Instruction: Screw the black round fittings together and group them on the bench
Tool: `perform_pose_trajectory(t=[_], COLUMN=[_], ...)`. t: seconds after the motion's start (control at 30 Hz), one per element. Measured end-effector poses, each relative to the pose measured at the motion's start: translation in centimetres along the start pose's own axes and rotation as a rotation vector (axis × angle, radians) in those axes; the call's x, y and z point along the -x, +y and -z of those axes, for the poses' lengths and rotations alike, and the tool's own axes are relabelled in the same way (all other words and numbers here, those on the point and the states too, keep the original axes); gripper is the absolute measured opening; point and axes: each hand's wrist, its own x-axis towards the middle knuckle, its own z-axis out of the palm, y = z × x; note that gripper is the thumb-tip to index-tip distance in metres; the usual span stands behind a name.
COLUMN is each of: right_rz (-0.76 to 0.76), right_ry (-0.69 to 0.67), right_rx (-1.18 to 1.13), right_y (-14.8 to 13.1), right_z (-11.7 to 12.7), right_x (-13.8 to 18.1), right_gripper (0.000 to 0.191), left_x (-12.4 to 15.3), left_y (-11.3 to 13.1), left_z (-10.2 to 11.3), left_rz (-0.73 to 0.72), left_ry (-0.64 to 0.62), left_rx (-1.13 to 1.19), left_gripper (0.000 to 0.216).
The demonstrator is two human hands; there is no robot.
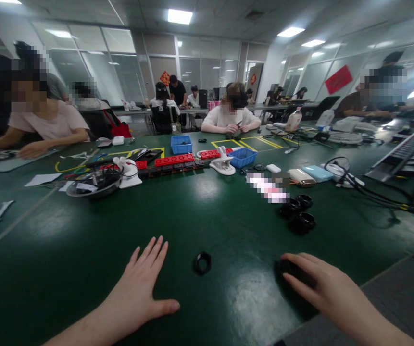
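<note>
On the near side of the bench (156,211), the left hand (142,283) has its fingers spread, holding nothing; the right hand (331,283), beside the near right edge, curls its fingers around a dark part (302,274). Between them lies a black ring (195,264), with no evident long axis, beyond the left thumb and nearer that hand. Farther off, black collars (302,228) cluster toward the right edge.

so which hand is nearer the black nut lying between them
Left: the left hand is open just left of the nut; the right hand is farther off to its right.
</note>
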Motion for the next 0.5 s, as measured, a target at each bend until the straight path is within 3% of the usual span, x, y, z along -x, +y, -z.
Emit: perform_pose_trajectory(t=[0.13, 0.27, 0.5], right_rz=[-0.167, -0.348, -0.452], right_ry=[0.025, 0.043, 0.050], right_rx=[-0.039, 0.025, 0.113], right_y=[4.0, 7.4, 9.2], right_z=[1.0, 2.6, 4.9], right_x=[1.7, 1.0, -3.0], right_gripper=[0.039, 0.042, 0.036], left_x=[-0.1, -0.1, 0.0], left_y=[0.0, 0.1, -0.1], left_z=[0.0, 0.0, -0.1], left_rz=[-0.010, -0.001, -0.023], left_ry=[0.005, 0.004, 0.013], left_rx=[-0.003, -0.003, 0.012], left_gripper=[0.107, 0.107, 0.106])
